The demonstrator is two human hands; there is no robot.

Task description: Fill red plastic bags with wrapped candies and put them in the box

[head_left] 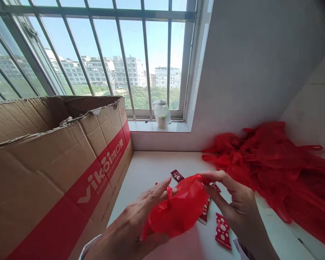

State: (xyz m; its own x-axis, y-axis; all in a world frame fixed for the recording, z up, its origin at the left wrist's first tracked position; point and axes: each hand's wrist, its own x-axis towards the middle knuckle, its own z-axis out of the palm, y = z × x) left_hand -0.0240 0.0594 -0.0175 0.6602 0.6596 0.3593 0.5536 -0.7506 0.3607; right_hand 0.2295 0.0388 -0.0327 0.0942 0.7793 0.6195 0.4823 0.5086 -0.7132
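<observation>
My left hand (130, 224) and my right hand (233, 202) both pinch a thin red plastic bag (178, 209) held just above the white table (151, 169). The left fingers grip its left edge, the right fingers its upper right rim. Small red snack packets lie on the table around and under the bag: one behind it (177, 176), one at the lower right (223, 231), another partly hidden beneath it (205, 212).
A large open cardboard box (59, 173) with a red stripe stands at the left. A heap of red plastic bags (281, 173) covers the right side against the wall. A small wrapped container (161, 115) sits on the window sill behind barred windows.
</observation>
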